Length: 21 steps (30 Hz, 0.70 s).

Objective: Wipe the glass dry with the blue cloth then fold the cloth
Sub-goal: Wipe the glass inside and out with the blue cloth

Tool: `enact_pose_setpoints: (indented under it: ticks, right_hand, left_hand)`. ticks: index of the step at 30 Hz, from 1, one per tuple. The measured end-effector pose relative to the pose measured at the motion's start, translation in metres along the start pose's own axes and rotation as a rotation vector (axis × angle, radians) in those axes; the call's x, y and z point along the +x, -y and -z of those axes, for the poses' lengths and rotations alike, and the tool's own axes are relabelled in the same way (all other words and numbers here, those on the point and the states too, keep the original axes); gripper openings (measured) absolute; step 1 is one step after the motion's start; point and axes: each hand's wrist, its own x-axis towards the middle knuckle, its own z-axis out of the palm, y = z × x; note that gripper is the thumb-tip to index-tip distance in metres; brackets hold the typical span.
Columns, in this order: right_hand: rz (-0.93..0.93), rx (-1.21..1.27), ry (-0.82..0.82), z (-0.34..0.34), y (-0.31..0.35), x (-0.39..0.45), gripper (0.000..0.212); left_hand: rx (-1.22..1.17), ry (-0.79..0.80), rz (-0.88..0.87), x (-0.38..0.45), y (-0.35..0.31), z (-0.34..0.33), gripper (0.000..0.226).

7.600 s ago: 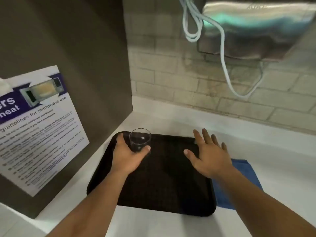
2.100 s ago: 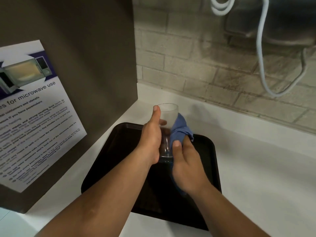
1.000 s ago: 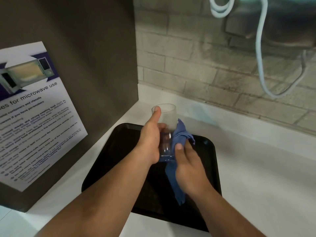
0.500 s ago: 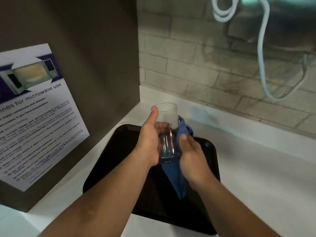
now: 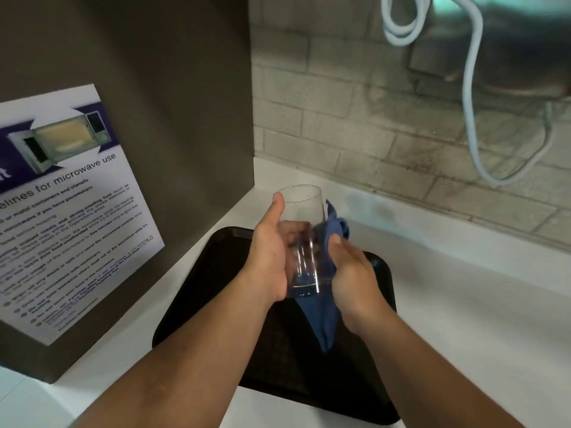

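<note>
Bare white counter [image 5: 463, 304] open rightward, brown panel [image 5: 173, 118] blocking left, cable [image 5: 471, 118] dangling overhead

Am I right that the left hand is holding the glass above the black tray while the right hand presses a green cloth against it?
Not quite: the cloth is blue, as the head view shows. Otherwise yes: the left hand holds the glass above the black tray while the right hand presses the cloth against it.

The glass [image 5: 304, 239] is seen as clear and smooth, with faint streaked glints. The cloth [image 5: 323, 316] is shown as soft, matt blue fabric, creased. The tray [image 5: 216, 291] looks dark, matt and finely textured. The bench [image 5: 463, 304] appears white and smooth; the wall [image 5: 355, 118] is made of rough, stained brick. A glossy printed poster [image 5: 68, 211] is displayed.
</note>
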Motion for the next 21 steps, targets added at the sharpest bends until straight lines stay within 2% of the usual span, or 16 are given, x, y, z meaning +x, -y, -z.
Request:
enact_pose_setpoints:
  ticks: [2, 3, 5, 7, 8, 10, 12, 13, 16, 18, 21]
  right_hand:
    - [0.149, -0.148, 0.075, -0.003, -0.013, -0.019, 0.038]
    - [0.225, -0.260, 0.085, -0.005, -0.017, -0.026, 0.042]
    - [0.346, -0.453, 0.027, -0.010, -0.016, -0.024, 0.049]
    - [0.392, -0.483, -0.075, -0.013, -0.001, -0.013, 0.042]
    - [0.366, -0.410, -0.110, -0.012, 0.010, -0.006, 0.038]
    - [0.194, -0.099, -0.127, -0.005, 0.029, 0.007, 0.033]
    - [0.006, 0.243, -0.062, 0.003, 0.035, 0.016, 0.030]
    - [-0.034, 0.335, -0.017, 0.005, 0.035, 0.017, 0.031]
    - [-0.029, 0.383, 0.055, 0.006, 0.028, 0.018, 0.033]
    - [0.003, 0.351, 0.039, 0.005, 0.024, 0.020, 0.030]
    - [-0.016, 0.367, 0.020, 0.004, 0.018, 0.021, 0.037]
  left_hand:
    - [0.015, -0.025, 0.006, 0.002, -0.001, -0.001, 0.089]
    - [0.019, -0.021, 0.018, 0.003, -0.001, -0.001, 0.086]
    - [0.020, 0.021, 0.046, 0.004, 0.003, -0.002, 0.078]
    - [0.034, 0.093, 0.058, 0.003, 0.008, -0.004, 0.072]
    - [0.033, 0.118, 0.052, 0.002, 0.010, -0.004, 0.072]
    - [0.007, 0.143, 0.027, 0.000, 0.012, -0.003, 0.074]
    - [-0.021, 0.162, -0.007, 0.000, 0.011, -0.001, 0.072]
    - [-0.032, 0.166, -0.018, 0.001, 0.010, 0.000, 0.072]
    - [-0.019, 0.177, -0.031, 0.003, 0.009, 0.000, 0.074]
    - [-0.001, 0.175, -0.030, 0.002, 0.011, -0.002, 0.076]
    - [0.006, 0.144, -0.032, -0.001, 0.012, -0.006, 0.080]
